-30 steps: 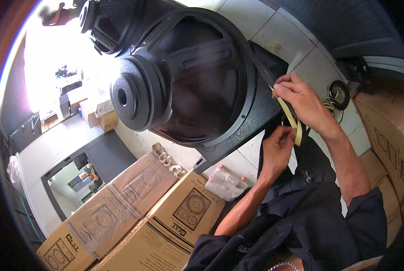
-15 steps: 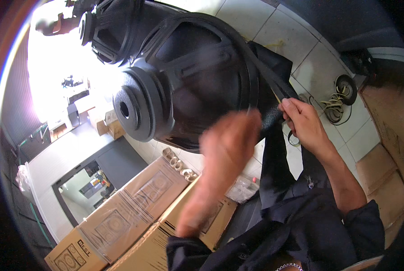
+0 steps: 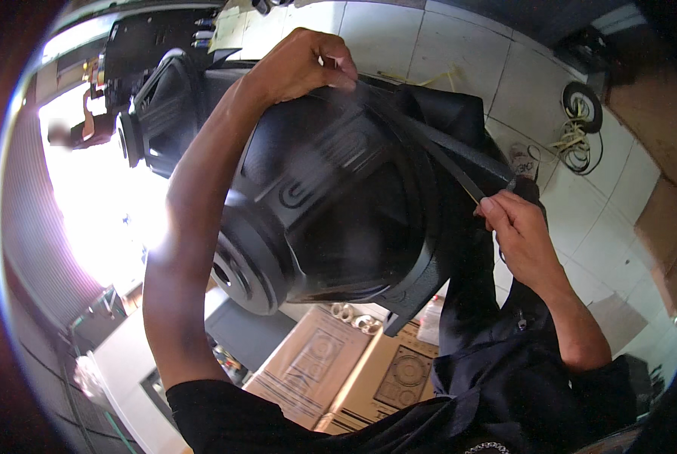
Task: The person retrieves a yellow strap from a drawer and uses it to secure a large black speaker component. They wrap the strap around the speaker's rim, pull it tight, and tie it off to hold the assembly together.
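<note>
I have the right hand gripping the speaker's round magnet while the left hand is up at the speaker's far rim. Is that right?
Not quite: in the head view, the right hand pinches the black strip, not the round magnet. The left hand is indeed up at the far rim of the speaker.

- Left hand (image 3: 304,66), 12 o'clock: fingertips blurred; contact with the black strip (image 3: 457,173) unclear.
- Black speaker (image 3: 346,204): round magnet (image 3: 261,261) toward 8 o'clock, partly hidden behind the left forearm (image 3: 195,189).
- Shoe (image 3: 521,160), 2 o'clock: partly hidden.
- Neck chain (image 3: 487,448), 5 o'clock: cut by lower edge.
</note>
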